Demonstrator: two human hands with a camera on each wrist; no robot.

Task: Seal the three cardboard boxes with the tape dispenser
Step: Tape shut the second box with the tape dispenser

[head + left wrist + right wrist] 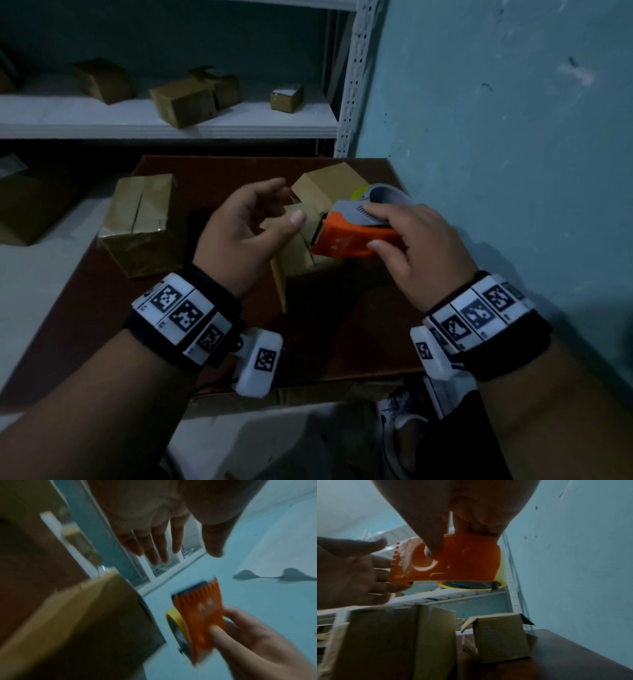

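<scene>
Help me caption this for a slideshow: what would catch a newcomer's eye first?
The orange tape dispenser, gripped in the right hand above the brown table, stands out in the dim room. Beside it the left hand hovers, fingers loose, over an unsealed cardboard box.

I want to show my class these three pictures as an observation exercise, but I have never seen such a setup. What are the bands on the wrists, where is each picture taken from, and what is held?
No machine here: a person works bare-handed. The checkered wrist bands carry small cameras. One picture looks down from the head; the other two look along each hand. The right hand grips an orange tape dispenser holding a yellow tape roll. The left hand is open, holding nothing. Cardboard boxes stand on a brown table.
</scene>
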